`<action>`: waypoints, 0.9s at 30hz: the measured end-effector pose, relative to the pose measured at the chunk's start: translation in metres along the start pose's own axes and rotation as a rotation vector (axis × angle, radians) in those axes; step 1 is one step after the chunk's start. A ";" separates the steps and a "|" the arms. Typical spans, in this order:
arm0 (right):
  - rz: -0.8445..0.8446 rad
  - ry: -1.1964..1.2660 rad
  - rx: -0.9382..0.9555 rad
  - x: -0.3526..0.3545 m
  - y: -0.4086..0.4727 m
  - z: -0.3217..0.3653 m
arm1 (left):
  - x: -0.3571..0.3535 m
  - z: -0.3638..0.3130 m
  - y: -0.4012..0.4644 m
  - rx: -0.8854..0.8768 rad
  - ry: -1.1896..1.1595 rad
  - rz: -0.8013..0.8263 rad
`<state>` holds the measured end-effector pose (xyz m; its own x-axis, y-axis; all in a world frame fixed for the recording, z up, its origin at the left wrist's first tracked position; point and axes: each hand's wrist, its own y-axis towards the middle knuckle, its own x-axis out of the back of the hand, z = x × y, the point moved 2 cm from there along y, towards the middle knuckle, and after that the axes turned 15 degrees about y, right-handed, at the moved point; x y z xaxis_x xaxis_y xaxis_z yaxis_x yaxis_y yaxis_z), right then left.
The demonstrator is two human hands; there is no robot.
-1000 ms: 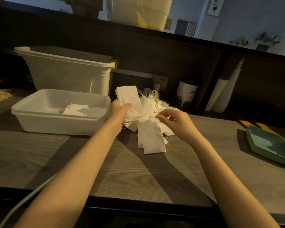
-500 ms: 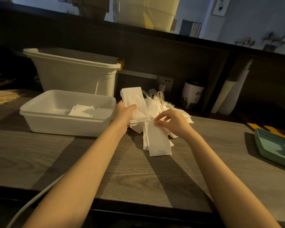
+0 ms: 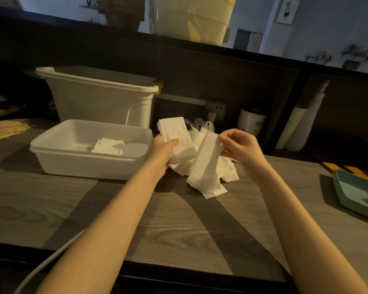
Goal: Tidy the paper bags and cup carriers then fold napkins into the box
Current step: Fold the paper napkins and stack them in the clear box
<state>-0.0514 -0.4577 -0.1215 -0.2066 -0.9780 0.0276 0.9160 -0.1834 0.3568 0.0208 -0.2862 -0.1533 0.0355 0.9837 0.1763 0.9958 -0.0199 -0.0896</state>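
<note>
Now, left hand: grips folded napkin stack, collecting for box.
Right hand: fingers pinch one napkin, lifting its top edge to fold.

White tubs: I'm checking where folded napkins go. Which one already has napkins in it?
The shallow tub in front, beside the left hand; the tall tub behind shows none.
</note>
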 end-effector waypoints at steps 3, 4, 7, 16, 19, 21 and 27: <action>-0.069 0.159 0.020 0.004 0.003 0.012 | 0.000 -0.003 -0.002 0.072 0.021 0.018; -0.071 0.173 0.015 0.003 0.005 0.014 | -0.001 -0.003 -0.003 0.093 0.007 0.052; -0.073 0.111 0.002 -0.003 0.013 0.013 | -0.004 -0.004 -0.012 0.061 -0.088 0.227; -0.029 -0.126 0.004 -0.022 0.038 0.008 | -0.007 -0.005 -0.023 -0.078 -0.030 0.529; -0.058 -0.276 0.020 -0.023 0.043 0.001 | -0.007 -0.008 -0.024 -0.080 -0.079 0.613; -0.091 -0.338 0.036 -0.023 0.044 -0.004 | -0.008 -0.010 -0.027 -0.070 -0.127 0.643; -0.148 -0.448 0.101 -0.024 0.044 -0.008 | -0.010 -0.011 -0.026 -0.069 -0.057 0.639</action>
<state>-0.0030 -0.4429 -0.1136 -0.4801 -0.7992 0.3618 0.8324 -0.2849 0.4753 -0.0047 -0.2977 -0.1420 0.6204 0.7822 0.0567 0.7832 -0.6143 -0.0961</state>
